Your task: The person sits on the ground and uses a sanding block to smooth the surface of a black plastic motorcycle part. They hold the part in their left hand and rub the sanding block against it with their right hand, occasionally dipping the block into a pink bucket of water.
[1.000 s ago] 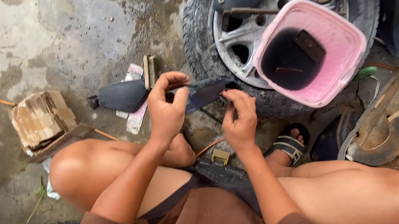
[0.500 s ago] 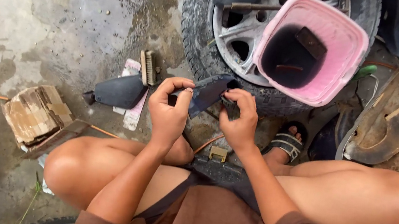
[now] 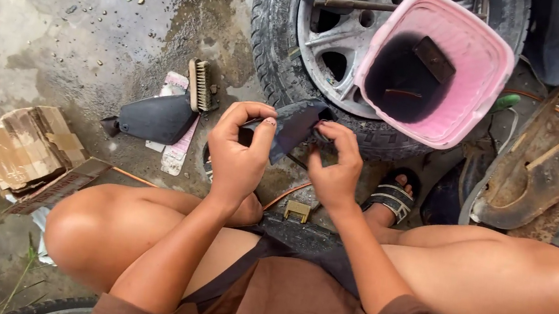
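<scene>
Pink tub (image 3: 474,75) rests on tyre (image 3: 273,41); brush (image 3: 200,85) and torn carton (image 3: 25,149) lie on wet floor. Left hand (image 3: 240,155) and right hand (image 3: 336,164), fingers curled closed, pinch dark rubber piece (image 3: 296,125) between them, before the tyre.

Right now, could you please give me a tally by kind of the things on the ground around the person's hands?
Dark rubber piece, held by left hand and right hand: 1
Pink tub: 1
Tyre on wheel: 1
Brush: 1
Crushed cardboard box: 1
Sandal: 1
Total: 6
</scene>
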